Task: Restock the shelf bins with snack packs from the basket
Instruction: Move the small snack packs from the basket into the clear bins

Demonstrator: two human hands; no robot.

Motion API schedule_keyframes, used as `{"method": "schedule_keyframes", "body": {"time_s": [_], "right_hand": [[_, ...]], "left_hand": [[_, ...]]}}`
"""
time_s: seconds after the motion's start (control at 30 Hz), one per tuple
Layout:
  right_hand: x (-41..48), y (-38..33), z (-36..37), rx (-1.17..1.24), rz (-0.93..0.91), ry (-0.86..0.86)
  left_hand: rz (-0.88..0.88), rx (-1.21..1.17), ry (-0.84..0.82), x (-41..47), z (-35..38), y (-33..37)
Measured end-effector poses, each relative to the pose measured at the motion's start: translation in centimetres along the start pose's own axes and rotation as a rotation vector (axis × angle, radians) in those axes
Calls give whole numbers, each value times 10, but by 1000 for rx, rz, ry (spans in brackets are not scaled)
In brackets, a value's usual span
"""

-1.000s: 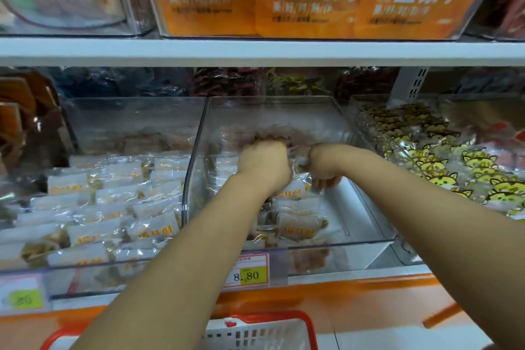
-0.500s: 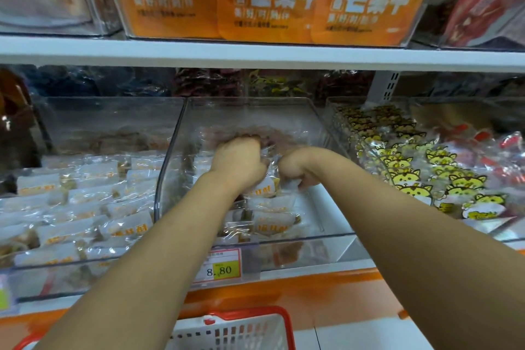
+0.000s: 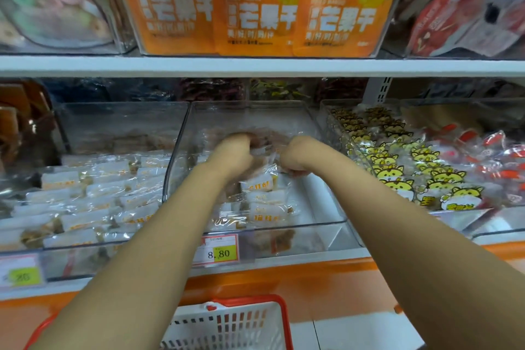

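At the back of the clear plastic middle shelf bin (image 3: pixel 322 202), the left grip (image 3: pixel 233 150) and right grip (image 3: pixel 292 156) still clutch clear white-label snack packs (image 3: pixel 260 183), hardly moved. So filling goes on above the red-and-white plastic basket (image 3: pixel 227 324).

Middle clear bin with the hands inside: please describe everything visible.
The middle clear bin looks like transparent rigid plastic, open-topped, standing on the shelf. Its left and centre hold snack packs; its right floor is bare. The left hand and right hand reach among the packs. A price tag reading 8.80 hangs at its front.
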State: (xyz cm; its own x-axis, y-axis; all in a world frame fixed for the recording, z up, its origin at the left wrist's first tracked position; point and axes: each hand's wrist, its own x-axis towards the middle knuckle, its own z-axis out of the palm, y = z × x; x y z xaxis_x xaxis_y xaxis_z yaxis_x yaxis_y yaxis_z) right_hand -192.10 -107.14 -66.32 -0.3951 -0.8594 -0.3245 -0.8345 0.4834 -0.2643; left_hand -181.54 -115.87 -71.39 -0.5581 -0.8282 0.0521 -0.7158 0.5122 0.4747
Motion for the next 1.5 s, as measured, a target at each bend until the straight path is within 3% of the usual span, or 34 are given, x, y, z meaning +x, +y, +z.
{"method": "schedule_keyframes", "body": {"time_s": [0.07, 0.17, 0.23, 0.33, 0.43, 0.63, 0.77, 0.87, 1.13, 1.5], "right_hand": [[-14, 7, -8, 213, -60, 238], [-47, 18, -3, 644, -213, 510], [-79, 15, 16, 831, -291, 469], [-113, 16, 59, 771, -363, 304], [-129, 31, 102, 736, -336, 99], [-122, 73, 182, 708, -27, 10], [-117, 91, 220, 615, 93, -30], [-110, 104, 247, 464, 78, -115], [-90, 102, 275, 408, 82, -83], [-79, 92, 277, 384, 155, -16]], "left_hand": [[22, -8, 41, -9, -7, 1], [54, -65, 265, -40, -24, 12], [80, -172, 425, -78, -33, 20], [95, -324, 511, -145, -29, 19], [42, -399, 390, -202, -1, -1], [-245, -422, 77, -263, 61, -63], [-476, -237, -47, -283, 105, -112], [-610, -64, -170, -298, 134, -137], [-625, 275, -364, -318, 179, -179], [-662, 388, -471, -318, 184, -181]]}}
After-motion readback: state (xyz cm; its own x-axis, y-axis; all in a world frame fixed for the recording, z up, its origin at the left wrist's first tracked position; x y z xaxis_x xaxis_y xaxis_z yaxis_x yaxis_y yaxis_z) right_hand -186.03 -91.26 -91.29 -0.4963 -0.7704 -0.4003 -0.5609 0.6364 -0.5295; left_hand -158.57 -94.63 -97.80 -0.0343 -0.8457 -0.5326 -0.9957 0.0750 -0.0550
